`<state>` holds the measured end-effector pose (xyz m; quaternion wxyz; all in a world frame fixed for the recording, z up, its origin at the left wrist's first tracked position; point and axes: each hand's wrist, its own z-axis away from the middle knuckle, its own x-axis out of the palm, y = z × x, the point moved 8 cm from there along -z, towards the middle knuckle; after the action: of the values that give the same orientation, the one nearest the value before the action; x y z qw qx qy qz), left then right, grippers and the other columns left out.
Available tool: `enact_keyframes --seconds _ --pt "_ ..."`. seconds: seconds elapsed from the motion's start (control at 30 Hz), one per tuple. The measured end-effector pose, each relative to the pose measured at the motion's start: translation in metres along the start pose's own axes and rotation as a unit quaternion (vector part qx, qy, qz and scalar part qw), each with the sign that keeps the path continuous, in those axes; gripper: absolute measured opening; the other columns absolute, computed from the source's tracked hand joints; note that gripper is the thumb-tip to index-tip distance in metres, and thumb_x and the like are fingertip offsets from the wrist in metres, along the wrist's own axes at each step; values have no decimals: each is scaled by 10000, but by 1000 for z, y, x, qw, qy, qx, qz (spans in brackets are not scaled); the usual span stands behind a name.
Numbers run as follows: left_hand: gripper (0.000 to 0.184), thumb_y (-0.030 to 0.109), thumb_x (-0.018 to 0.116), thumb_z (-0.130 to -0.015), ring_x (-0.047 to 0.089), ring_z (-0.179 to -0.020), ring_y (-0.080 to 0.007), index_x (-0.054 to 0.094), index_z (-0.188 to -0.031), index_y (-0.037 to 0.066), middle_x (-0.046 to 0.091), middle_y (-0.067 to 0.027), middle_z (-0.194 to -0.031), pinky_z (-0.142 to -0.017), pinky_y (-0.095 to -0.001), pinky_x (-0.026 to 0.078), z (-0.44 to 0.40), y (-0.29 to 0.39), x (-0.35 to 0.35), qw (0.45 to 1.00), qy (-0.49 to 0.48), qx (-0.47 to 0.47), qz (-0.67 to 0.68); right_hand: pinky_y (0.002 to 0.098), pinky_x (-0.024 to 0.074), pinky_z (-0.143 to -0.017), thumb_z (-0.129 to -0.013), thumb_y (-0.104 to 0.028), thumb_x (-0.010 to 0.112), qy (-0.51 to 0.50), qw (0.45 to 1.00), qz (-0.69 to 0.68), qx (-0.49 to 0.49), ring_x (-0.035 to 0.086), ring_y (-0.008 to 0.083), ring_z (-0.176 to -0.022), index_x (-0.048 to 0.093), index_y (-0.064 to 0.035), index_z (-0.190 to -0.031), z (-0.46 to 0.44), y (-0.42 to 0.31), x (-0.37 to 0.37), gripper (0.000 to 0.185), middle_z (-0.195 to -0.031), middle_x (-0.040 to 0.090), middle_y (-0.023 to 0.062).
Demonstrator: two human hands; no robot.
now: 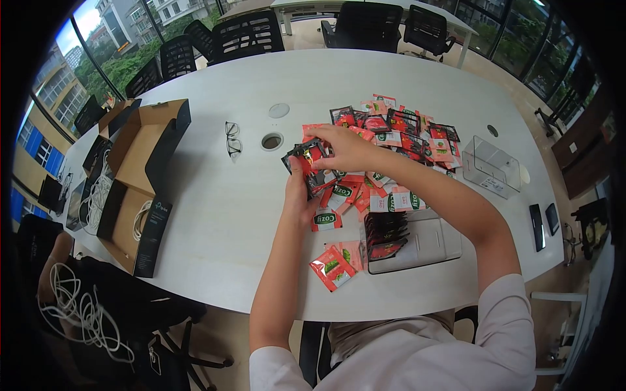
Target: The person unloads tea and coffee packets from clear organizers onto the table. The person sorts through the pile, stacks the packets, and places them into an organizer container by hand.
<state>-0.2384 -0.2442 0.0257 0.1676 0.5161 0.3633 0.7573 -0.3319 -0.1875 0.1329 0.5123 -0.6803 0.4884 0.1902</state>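
Observation:
Both my hands meet over the left edge of a heap of sachets. My left hand (300, 199) is closed around a small stack of black-and-red sachets (309, 154), supporting it from below. From the upper right, my right hand (345, 151) grips the same stack, its fingers along the top edge. Beneath and beyond lie loose red, white and black sachets (407, 140), some marked Cozy. Nearer me, a clear plastic box (433, 244) has a row of black sachets (381, 234) standing at its left end. Two red sachets (334, 267) lie left of that box.
A second clear box (492, 171) stands right of the heap, near two dark phone-like objects (537, 228). Glasses (233, 139) lie by the table's cable hole (272, 141). An open black carton (134, 176) sits at left. Another person's hand (55, 264) is near white cables (88, 316).

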Motion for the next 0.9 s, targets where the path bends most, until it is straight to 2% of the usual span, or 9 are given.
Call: enact_keyframes --seconds 0.07,0.2,0.33,0.4,0.47,0.7,0.8,0.83,0.9 --pt "714 720 365 -966 657 -1107 -194 547 -1331 134 679 -77 -1177 -944 -412 535 2 -1 5 1000 -9 6 -8 387 524 -803 -761 -250 825 -49 998 3 43 664 250 -954 659 -32 -1208 2 5 2 525 -1072 692 134" --pt "786 754 329 -950 647 -1133 -209 545 -1348 112 676 -93 -1209 -983 -415 512 1 -4 5 1000 -6 19 -3 357 531 -687 -753 -169 828 28 993 62 96 672 216 -719 709 -23 -1032 9 -8 -43 337 -798 708 102" --pt "876 758 297 -958 636 -1163 -213 540 -1363 21 676 -111 -1228 -1005 -384 498 2 6 11 1000 9 13 19 344 535 -687 -796 -101 764 160 986 13 48 681 242 -687 715 -34 -942 48 -59 -112 168 -824 734 107" --pt "902 759 292 -958 633 -1172 -217 535 -1362 -10 673 -118 -1241 -1008 -369 500 1 6 9 999 18 20 35 285 524 -676 -780 -30 776 170 983 -3 66 680 176 -690 720 -17 -952 82 -99 -145 182 -822 739 78" --pt "905 763 301 -952 635 -1163 -223 542 -1348 -15 658 -122 -1273 -1005 -357 515 -6 -2 0 998 5 -1 58 250 510 -666 -753 31 792 160 987 16 28 684 129 -712 733 -27 -942 124 -126 -166 207 -830 743 66" --pt "913 779 307 -942 642 -1143 -232 525 -1364 -1 639 -155 -1298 -987 -355 533 -1 -7 12 999 7 0 48 312 483 -598 -708 -20 839 77 993 77 42 670 210 -667 723 -87 -880 203 -132 -109 218 -817 730 36" --pt "844 713 288 -995 641 -1145 -259 484 -1398 -2 615 -196 -1323 -987 -371 534 3 -5 20 999 2 11 51 319 468 -577 -728 -68 838 67 995 62 37 661 206 -658 714 -88 -880 217 -113 -77 196 -820 724 23" --pt "681 529 307 -1052 637 -1156 -289 441 -1418 -29 592 -227 -1345 -1003 -400 527 4 -4 22 996 -8 5 89 321 471 -580 -737 -83 835 55 995 76 27 660 206 -662 712 -85 -879 219 -115 -70 187 -822 720 22" --pt "616 426 326 -1040 632 -1170 -297 434 -1413 -51 580 -231 -1364 -1013 -405 520 4 -3 20 994 -24 0 104 324 477 -585 -756 -111 830 32 994 105 5 658 206 -669 709 -80 -878 220 -121 -57 175 -827 710 20"
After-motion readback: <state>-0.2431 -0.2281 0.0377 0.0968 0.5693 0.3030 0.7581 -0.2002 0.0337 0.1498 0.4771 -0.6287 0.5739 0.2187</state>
